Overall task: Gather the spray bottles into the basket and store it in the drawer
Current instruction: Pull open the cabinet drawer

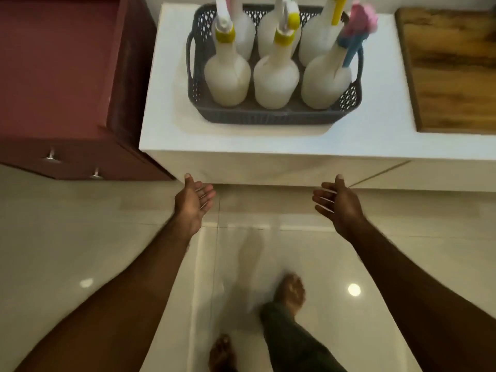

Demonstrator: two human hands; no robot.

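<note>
A dark grey perforated basket (268,115) stands on the white counter (166,103), holding several white spray bottles upright in two rows. The front left bottle (227,76) and front middle bottle (276,79) have yellow collars; the front right bottle (326,81) has a blue and pink trigger head. My left hand (194,204) and my right hand (339,204) are both open and empty, palms facing each other, held in front of and below the counter's front edge, apart from the basket.
A dark red cabinet (53,76) with two metal knobs (51,155) stands left of the counter. A wooden cutting board (453,65) lies on the counter at the right. Below are glossy floor tiles (107,251) and my bare feet.
</note>
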